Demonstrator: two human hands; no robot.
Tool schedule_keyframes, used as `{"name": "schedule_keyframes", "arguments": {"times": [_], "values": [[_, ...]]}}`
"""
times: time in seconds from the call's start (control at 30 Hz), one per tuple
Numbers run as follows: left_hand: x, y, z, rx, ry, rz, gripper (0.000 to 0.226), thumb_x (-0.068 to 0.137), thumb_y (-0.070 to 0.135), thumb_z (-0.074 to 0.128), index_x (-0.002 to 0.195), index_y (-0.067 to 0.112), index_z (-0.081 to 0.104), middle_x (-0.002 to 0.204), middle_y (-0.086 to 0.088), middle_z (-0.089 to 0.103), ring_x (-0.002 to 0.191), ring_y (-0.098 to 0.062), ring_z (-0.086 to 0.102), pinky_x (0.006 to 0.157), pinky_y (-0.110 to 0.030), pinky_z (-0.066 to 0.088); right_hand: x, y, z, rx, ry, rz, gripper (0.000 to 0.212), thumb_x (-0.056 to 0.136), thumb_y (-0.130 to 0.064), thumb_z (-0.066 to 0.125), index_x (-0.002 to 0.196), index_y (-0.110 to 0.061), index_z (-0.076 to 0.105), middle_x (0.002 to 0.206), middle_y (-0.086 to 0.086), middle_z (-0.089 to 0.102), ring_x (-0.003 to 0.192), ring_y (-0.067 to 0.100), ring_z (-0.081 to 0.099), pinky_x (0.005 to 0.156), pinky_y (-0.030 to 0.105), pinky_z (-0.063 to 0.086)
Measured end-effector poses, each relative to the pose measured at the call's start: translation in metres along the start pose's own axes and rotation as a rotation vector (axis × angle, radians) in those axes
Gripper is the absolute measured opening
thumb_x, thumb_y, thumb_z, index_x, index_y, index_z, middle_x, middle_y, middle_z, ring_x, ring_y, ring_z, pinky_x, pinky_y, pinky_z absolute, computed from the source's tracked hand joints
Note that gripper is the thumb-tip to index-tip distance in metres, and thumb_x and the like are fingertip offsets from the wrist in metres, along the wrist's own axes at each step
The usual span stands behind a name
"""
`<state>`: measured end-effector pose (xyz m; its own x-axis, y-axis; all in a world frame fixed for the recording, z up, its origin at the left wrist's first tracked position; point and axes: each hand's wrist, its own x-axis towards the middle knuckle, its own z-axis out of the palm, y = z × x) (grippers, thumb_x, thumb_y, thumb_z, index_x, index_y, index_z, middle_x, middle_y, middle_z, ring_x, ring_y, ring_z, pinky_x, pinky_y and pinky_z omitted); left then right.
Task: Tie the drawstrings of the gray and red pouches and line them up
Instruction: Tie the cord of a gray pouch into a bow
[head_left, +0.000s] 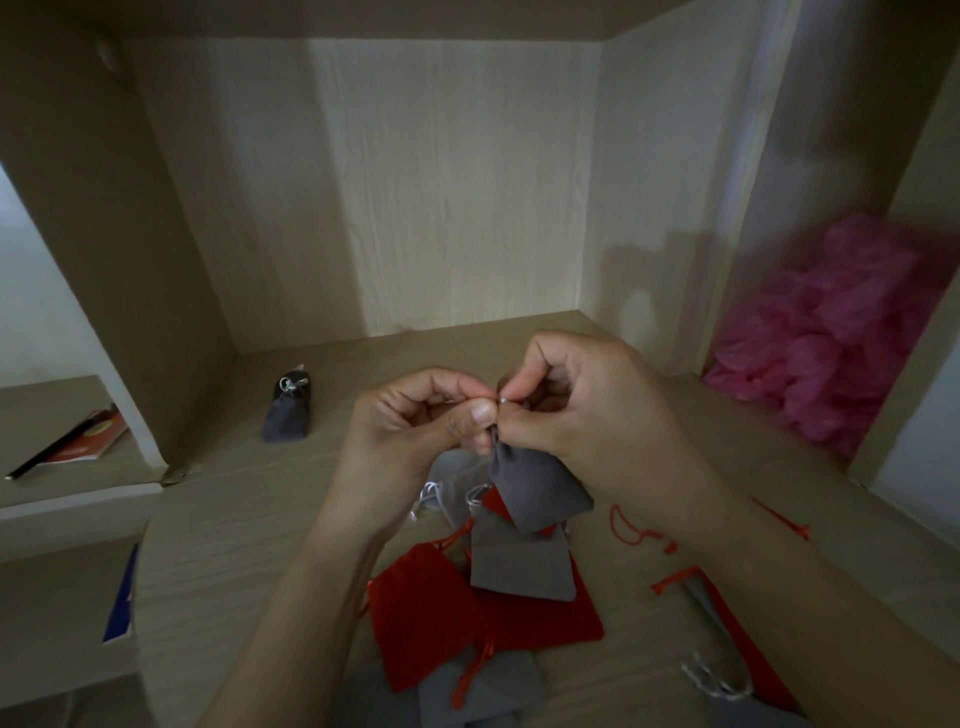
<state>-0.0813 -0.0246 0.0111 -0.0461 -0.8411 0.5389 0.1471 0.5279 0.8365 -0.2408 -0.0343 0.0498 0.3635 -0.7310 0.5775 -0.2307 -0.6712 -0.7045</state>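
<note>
The left hand (415, 421) and the right hand (587, 410) meet in the middle of the frame. Each pinches the silver drawstring (500, 401) of one gray pouch (540, 493), which hangs just under the fingertips. A second, tied gray pouch (288, 413) lies alone on the tabletop (234, 519), left of the hands. Below the hands is a pile with at least two red pouches (421, 613) and several gray ones (519, 566).
</note>
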Motion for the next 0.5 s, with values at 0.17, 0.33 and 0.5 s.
{"name": "schedule_keyframes", "arguments": {"times": [0.17, 0.33, 0.5], "values": [[0.0001, -0.0024, 0.0030, 0.024, 0.000, 0.020, 0.015, 0.077, 0.009, 0.071, 0.073, 0.023, 0.070, 0.059, 0.004, 0.061, 0.056, -0.006, 0.056, 0.061, -0.016, 0.047, 0.0040, 0.0058, -0.0018, 0.064, -0.036, 0.006, 0.017, 0.066, -0.015, 0.074, 0.065, -0.022, 0.059, 0.065, -0.003, 0.068, 0.061, 0.009, 0.065, 0.057, 0.028, 0.052], [-0.0018, -0.0010, 0.0077, -0.148, -0.046, -0.061, 0.010, 0.077, 0.011, 0.070, 0.076, 0.021, 0.069, 0.056, 0.002, 0.055, 0.056, -0.006, 0.052, 0.059, -0.015, 0.046, 0.0047, 0.0000, -0.0079, 0.244, -0.135, 0.041, 0.021, 0.073, 0.013, 0.068, 0.067, -0.004, 0.057, 0.057, -0.007, 0.067, 0.054, 0.000, 0.064, 0.053, 0.011, 0.045], [-0.0021, -0.0011, 0.0086, -0.147, -0.035, -0.108, 0.017, 0.082, 0.008, 0.059, 0.073, 0.018, 0.070, 0.053, 0.002, 0.053, 0.054, -0.005, 0.051, 0.057, -0.014, 0.045, 0.0009, -0.0022, -0.0029, 0.012, -0.020, -0.031, 0.018, 0.064, -0.011, 0.074, 0.063, -0.021, 0.058, 0.062, -0.002, 0.067, 0.057, 0.009, 0.064, 0.053, 0.022, 0.050]]}}
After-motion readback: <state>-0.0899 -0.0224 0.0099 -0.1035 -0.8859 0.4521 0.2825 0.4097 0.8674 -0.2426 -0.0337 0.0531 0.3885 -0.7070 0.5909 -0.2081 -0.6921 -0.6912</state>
